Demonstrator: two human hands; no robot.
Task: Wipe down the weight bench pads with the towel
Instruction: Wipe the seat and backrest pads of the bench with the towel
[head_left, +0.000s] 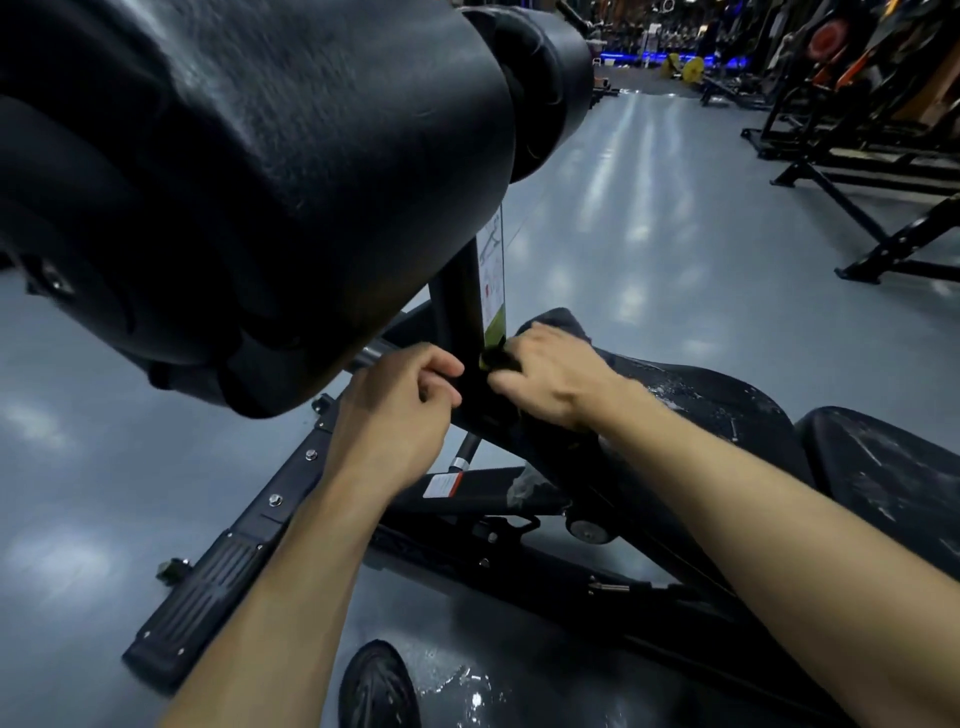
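Both hands meet at the frame's middle: the left hand (402, 395) curls round the black post (460, 312), seemingly to steady it, while the right hand (545, 374) presses the dark towel (561, 319) onto the seat pad (691, 395) to wipe there

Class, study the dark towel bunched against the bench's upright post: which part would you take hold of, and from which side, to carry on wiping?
Grip the towel at its raised bunch on the post's right, where the right hand holds it. Come from above on the right: the post blocks the left, where the left hand grips the frame. Its lower folds are hidden.
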